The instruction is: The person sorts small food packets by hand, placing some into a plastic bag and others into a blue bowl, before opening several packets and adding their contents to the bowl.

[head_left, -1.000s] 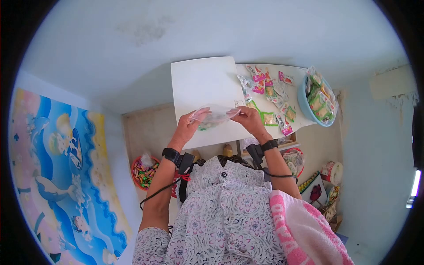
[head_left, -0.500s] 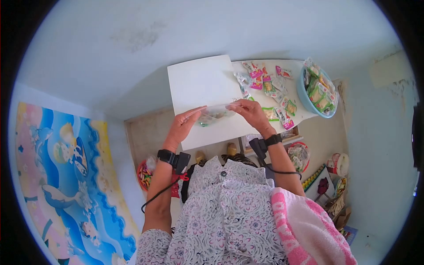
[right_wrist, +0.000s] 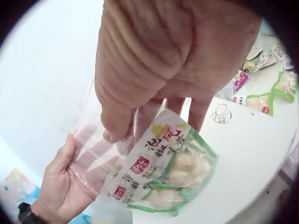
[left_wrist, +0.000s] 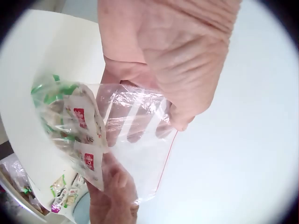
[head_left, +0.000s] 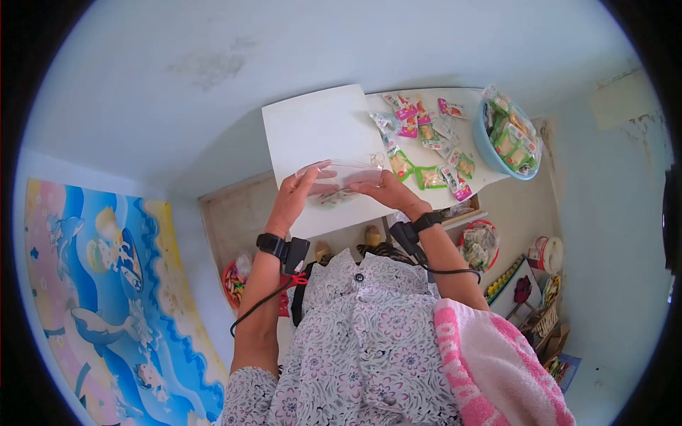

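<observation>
A clear zip bag (head_left: 348,172) with a red line along its mouth is held between both hands over the white table. Several snack packets (right_wrist: 187,163), white and green with red labels and pale food showing, sit in its lower part. My left hand (head_left: 295,193) grips one side of the bag, its thumb in front and its fingers visible through the plastic in the left wrist view. On the other side, my right hand (head_left: 387,190) holds the bag lower down, near the packets, with the thumb on the near face and fingers behind.
Loose snack packets (head_left: 430,177) lie on the table's right part, beside a white board (head_left: 316,128). A blue basin (head_left: 485,149) full of packets stands at the table's right end. Red baskets (head_left: 479,245) sit on the floor either side, and an open drawer (head_left: 465,213) juts out below.
My right hand has moved from the bag's upper edge down its side. The left hand keeps its grip at the other side. The bag's mouth now stands higher above my right fingers.
</observation>
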Demonstrator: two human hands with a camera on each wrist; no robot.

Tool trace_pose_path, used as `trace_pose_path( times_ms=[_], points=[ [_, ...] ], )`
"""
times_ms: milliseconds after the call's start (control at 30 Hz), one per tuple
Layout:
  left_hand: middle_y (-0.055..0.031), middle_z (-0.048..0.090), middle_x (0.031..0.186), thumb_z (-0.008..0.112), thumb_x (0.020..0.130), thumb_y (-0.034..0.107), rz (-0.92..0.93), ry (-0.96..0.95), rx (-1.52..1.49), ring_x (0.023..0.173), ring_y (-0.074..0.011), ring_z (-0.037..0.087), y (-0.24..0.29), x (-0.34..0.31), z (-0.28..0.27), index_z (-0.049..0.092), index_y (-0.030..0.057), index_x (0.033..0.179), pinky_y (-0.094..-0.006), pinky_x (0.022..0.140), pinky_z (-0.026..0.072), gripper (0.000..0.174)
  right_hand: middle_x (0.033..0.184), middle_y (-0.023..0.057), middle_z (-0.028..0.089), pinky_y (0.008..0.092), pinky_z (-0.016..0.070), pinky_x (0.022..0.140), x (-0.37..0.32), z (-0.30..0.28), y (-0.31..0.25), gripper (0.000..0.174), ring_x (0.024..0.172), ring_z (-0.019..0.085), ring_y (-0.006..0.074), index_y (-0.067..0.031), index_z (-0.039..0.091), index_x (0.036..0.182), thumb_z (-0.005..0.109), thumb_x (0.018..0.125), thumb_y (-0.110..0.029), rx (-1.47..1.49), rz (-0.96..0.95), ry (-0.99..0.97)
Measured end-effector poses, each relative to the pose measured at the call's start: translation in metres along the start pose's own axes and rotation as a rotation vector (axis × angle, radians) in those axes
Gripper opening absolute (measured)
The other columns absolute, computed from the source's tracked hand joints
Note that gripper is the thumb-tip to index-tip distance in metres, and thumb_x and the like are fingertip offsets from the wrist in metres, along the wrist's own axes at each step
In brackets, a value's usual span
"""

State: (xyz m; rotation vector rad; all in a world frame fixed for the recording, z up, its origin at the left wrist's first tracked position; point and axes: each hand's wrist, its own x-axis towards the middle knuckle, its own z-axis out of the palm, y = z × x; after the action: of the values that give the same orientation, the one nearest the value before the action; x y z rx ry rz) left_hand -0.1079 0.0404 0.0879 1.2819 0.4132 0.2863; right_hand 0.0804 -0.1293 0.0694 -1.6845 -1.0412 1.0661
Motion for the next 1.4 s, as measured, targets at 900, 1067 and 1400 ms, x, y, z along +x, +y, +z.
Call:
trace_pose_path(
  times_ms=[900, 1067, 1400],
  points=[
    [-0.0159, 0.06, 0.125, 0.074, 0.082, 0.024, 0.54, 0.349, 1.204, 0.117, -0.0316, 0.056, -0.012, -0.001, 0.02, 0.048, 0.0091, 0.142, -0.0433, 0.099, 0.0439, 0.067, 0.063, 0.006, 0.066, 0.0278, 0.0432, 0.047, 0.033, 0.01, 0.055, 0.021, 0.052, 0.056, 0.0102, -0.0001, 0.065, 0.067, 0.076, 0.074, -0.017, -0.128, 0.229, 0.397],
    [-0.0154, 0.062, 0.127, 0.078, 0.078, 0.021, 0.357, 0.012, 1.186, 0.117, -0.0329, 0.057, -0.034, -0.016, 0.021, 0.049, 0.0117, 0.142, -0.0438, 0.101, 0.0427, 0.071, 0.063, 0.012, 0.065, 0.0353, 0.0488, 0.056, 0.037, 0.008, 0.059, 0.023, 0.057, 0.061, 0.0213, -0.0005, 0.066, 0.068, 0.074, 0.071, -0.022, -0.236, 0.204, 0.424],
    [-0.0119, 0.069, 0.111, 0.079, 0.077, 0.026, 0.26, -0.024, 1.3, 0.101, -0.0324, 0.065, -0.032, -0.01, 0.024, 0.058, 0.0085, 0.131, -0.0415, 0.083, 0.0509, 0.061, 0.068, 0.0079, 0.063, 0.0329, 0.0501, 0.057, 0.032, 0.017, 0.049, 0.018, 0.06, 0.062, 0.0162, 0.0009, 0.062, 0.08, 0.073, 0.082, -0.012, -0.047, 0.12, 0.518]
  ],
)
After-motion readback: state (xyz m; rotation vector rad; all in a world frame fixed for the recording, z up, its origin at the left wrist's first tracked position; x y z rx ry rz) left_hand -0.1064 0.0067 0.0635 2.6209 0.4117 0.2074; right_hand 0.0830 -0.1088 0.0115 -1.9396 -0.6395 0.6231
